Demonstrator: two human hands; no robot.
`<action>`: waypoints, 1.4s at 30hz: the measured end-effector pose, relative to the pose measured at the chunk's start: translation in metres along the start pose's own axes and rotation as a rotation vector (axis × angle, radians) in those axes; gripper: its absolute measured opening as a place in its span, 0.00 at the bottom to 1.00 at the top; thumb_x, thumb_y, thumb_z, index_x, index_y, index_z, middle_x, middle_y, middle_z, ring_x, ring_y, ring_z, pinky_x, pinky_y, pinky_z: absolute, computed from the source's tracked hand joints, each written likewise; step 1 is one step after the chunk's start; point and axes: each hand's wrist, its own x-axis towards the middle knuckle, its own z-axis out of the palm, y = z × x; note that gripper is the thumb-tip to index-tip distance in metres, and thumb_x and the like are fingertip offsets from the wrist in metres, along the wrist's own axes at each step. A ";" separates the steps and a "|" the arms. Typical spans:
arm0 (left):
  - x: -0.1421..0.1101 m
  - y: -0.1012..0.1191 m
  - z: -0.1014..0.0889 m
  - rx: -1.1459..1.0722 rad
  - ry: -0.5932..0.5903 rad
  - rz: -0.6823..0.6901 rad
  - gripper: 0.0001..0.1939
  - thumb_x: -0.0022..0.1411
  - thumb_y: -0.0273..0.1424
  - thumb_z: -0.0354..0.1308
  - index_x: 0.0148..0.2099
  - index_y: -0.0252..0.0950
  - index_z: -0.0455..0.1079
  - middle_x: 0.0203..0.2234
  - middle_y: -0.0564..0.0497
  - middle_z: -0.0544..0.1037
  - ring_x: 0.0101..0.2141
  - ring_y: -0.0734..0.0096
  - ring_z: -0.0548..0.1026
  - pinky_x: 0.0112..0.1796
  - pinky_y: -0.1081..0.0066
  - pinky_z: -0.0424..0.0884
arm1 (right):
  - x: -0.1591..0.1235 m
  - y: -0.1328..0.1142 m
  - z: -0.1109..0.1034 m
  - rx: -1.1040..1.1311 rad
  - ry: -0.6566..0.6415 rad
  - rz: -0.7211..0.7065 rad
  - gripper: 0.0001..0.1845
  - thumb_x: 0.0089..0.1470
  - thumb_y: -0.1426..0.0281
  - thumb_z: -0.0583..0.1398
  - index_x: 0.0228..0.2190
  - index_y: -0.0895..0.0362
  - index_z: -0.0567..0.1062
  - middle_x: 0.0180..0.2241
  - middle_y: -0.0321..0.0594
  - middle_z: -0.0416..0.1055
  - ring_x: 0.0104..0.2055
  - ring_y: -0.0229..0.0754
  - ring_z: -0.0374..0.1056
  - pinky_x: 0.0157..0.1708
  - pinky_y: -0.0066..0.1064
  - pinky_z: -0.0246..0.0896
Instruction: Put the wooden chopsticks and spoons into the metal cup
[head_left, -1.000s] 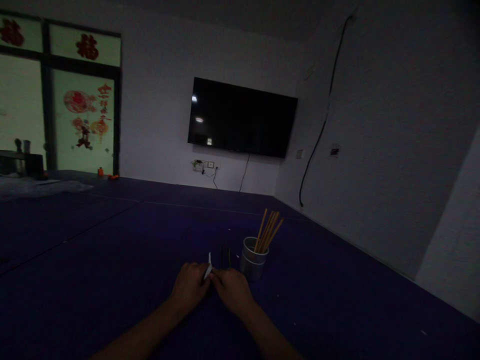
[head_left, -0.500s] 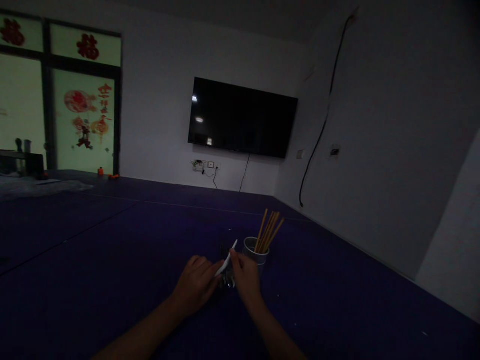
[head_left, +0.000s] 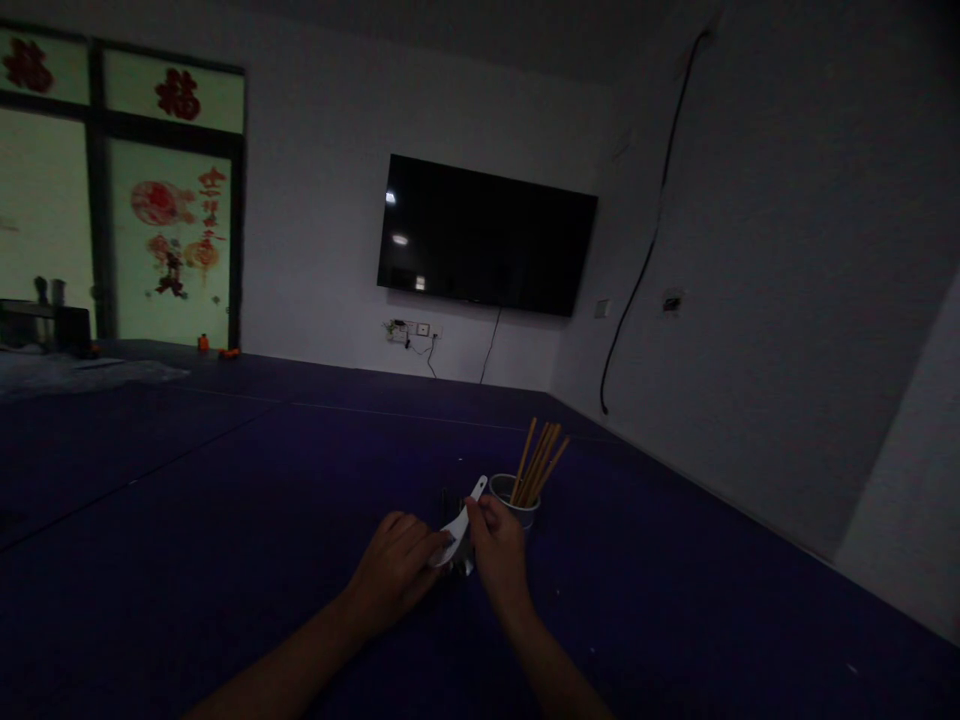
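A white soup spoon (head_left: 459, 524) is held between my two hands, its handle with a small hole pointing away and to the right. My left hand (head_left: 396, 562) pinches the bowl end. My right hand (head_left: 496, 552) grips the handle from the right side. Beneath the spoon lie some shiny metal pieces (head_left: 466, 566), mostly hidden by my hands and too dark to name. Just beyond my right hand stands a grey cup (head_left: 527, 517) with several wooden chopsticks (head_left: 537, 462) leaning to the right in it.
The dark blue tabletop (head_left: 300, 500) stretches to the wall. Clear plastic wrapping (head_left: 82, 375) lies at the far left, with small orange items (head_left: 228, 353) near the door. A black cable (head_left: 652, 240) hangs on the right wall, and a television (head_left: 487, 238) is mounted ahead.
The spoon has turned from edge-on so that its inner face shows, and its handle end has shifted slightly right. My right hand has moved a little to the right.
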 end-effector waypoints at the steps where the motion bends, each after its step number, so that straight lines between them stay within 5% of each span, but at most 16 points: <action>1: -0.001 -0.001 0.000 -0.005 -0.002 -0.016 0.12 0.63 0.30 0.48 0.47 0.36 0.66 0.31 0.49 0.73 0.34 0.68 0.68 0.39 0.64 0.61 | -0.001 -0.001 0.000 0.012 -0.005 -0.005 0.20 0.51 0.53 0.55 0.26 0.58 0.70 0.18 0.33 0.64 0.20 0.36 0.60 0.19 0.25 0.53; 14: -0.004 -0.007 0.006 0.011 0.044 -0.138 0.12 0.63 0.25 0.45 0.45 0.38 0.67 0.30 0.50 0.73 0.33 0.69 0.68 0.38 0.66 0.61 | -0.004 -0.016 0.002 0.126 -0.083 -0.005 0.19 0.53 0.54 0.55 0.29 0.58 0.70 0.16 0.27 0.57 0.18 0.33 0.54 0.17 0.23 0.48; 28: -0.001 -0.005 0.003 0.025 0.157 -0.139 0.09 0.63 0.26 0.45 0.35 0.37 0.66 0.25 0.53 0.73 0.29 0.71 0.68 0.34 0.68 0.60 | -0.002 -0.011 -0.001 0.095 0.003 -0.027 0.19 0.51 0.54 0.57 0.23 0.57 0.68 0.16 0.28 0.58 0.19 0.33 0.55 0.18 0.24 0.49; 37: -0.004 -0.009 0.006 0.045 0.135 -0.079 0.15 0.62 0.23 0.44 0.49 0.37 0.65 0.26 0.51 0.73 0.29 0.71 0.68 0.34 0.68 0.60 | -0.002 -0.013 0.000 0.099 -0.020 -0.017 0.19 0.51 0.53 0.57 0.25 0.58 0.68 0.14 0.27 0.57 0.17 0.33 0.54 0.16 0.24 0.48; 42: -0.004 -0.008 0.007 0.039 0.121 -0.057 0.15 0.61 0.21 0.44 0.48 0.37 0.66 0.25 0.52 0.73 0.28 0.71 0.67 0.34 0.68 0.60 | -0.003 -0.012 0.000 0.099 -0.037 -0.015 0.20 0.51 0.53 0.57 0.26 0.59 0.70 0.14 0.27 0.57 0.16 0.33 0.53 0.16 0.24 0.47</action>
